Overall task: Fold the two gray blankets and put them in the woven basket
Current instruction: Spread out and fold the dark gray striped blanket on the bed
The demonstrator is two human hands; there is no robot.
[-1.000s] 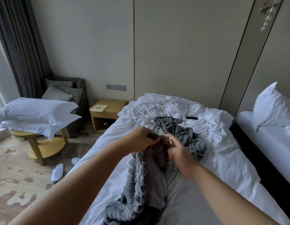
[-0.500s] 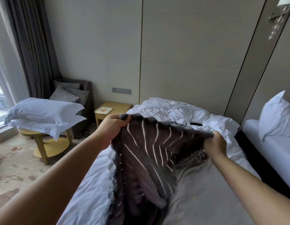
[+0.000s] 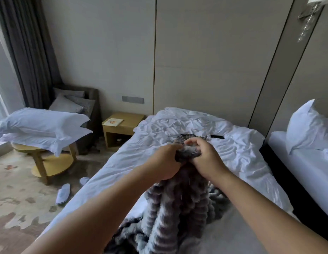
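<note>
A fluffy ribbed gray blanket (image 3: 174,204) hangs bunched from both my hands above the white bed (image 3: 141,154). My left hand (image 3: 166,163) and my right hand (image 3: 205,158) meet at its top edge, each gripping the fabric, knuckles almost touching. The blanket's lower part trails onto the bed toward me. A smooth pale gray cloth (image 3: 232,235) lies flat on the bed at the lower right; whether it is the second blanket I cannot tell. No woven basket is in view.
A dark flat object (image 3: 217,136) lies on the rumpled sheets beyond my hands. A wooden nightstand (image 3: 122,129) stands left of the bed. A round yellow table (image 3: 49,160) carries two white pillows. Slippers (image 3: 63,193) lie on the carpet. A second bed (image 3: 306,167) stands at right.
Half a second ago my hands held the blanket stretched wide apart. They have come together at the centre, so its top edge is doubled and the blanket hangs bunched.
</note>
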